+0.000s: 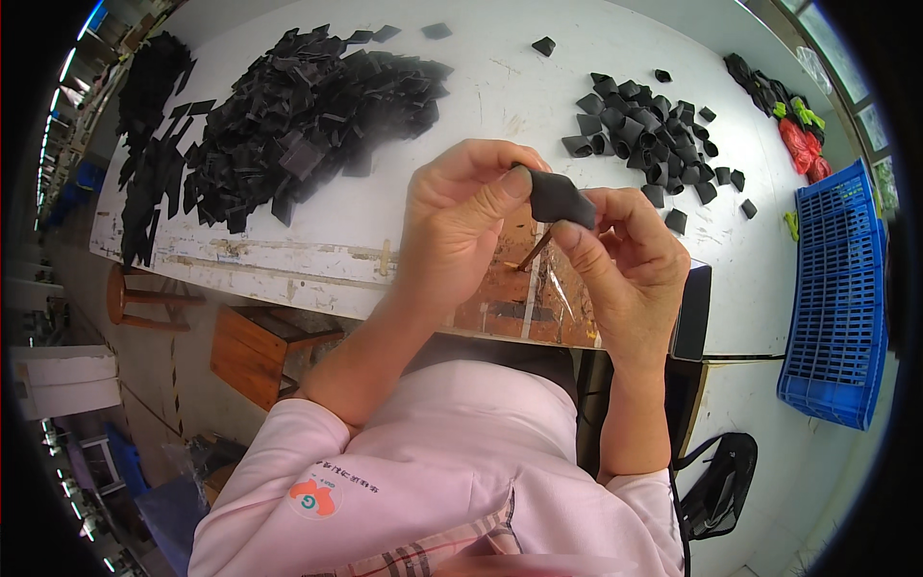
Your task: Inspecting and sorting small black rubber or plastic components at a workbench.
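Note:
A small black fabric piece is stretched between my two hands above the table's near edge. My left hand pinches its left end between thumb and fingers. At its right end, my right hand has a thumb and fingertips closed on the edge. Just under the piece, a thin brown rod slants up from a worn brown board; whether the piece touches the rod I cannot tell. Several black ring-shaped pieces lie in a loose group beyond my right hand.
A large heap of flat black pieces covers the white table's left part, with more dark strips at the far left. To the right stands a blue plastic crate. A black bag lies lower right; a wooden stool is lower left.

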Tool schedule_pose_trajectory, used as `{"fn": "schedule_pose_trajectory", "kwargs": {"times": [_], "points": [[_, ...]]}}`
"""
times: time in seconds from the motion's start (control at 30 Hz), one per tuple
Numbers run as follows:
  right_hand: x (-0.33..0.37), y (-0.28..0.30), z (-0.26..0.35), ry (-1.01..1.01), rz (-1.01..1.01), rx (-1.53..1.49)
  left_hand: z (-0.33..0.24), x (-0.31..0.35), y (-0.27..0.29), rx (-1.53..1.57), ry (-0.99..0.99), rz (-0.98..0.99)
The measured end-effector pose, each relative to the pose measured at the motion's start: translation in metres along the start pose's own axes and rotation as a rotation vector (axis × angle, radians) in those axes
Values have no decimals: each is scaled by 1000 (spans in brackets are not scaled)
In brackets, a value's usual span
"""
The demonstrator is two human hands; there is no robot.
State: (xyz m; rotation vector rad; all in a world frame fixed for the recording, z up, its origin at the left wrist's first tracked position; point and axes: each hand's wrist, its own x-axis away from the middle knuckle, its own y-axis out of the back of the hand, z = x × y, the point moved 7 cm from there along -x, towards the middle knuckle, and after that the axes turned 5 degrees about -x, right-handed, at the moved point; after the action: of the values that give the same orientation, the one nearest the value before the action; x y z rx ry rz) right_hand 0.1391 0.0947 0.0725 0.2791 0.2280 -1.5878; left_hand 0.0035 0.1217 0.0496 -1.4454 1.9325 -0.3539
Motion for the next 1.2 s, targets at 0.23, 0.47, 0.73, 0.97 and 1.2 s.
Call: {"fn": "schedule_pose_trajectory", "kwargs": {"times": [0.23, 0.47, 0.73, 0.97, 1.2], "points": [[0, 5, 5, 76, -24, 50, -1, 4, 5, -129, 6, 15], [3, 5, -5, 239, -96, 155, -5, -1, -8, -615, 25, 131], [-10, 1, 11, 102, 136, 295, -6, -10, 7, -381, 63, 51], [-6, 2, -2, 270, 16, 234, -6, -6, 3, -523, -7, 90], [-5, 2, -16, 212, 50, 142, -19, -9, -19, -828, -202, 136]]}}
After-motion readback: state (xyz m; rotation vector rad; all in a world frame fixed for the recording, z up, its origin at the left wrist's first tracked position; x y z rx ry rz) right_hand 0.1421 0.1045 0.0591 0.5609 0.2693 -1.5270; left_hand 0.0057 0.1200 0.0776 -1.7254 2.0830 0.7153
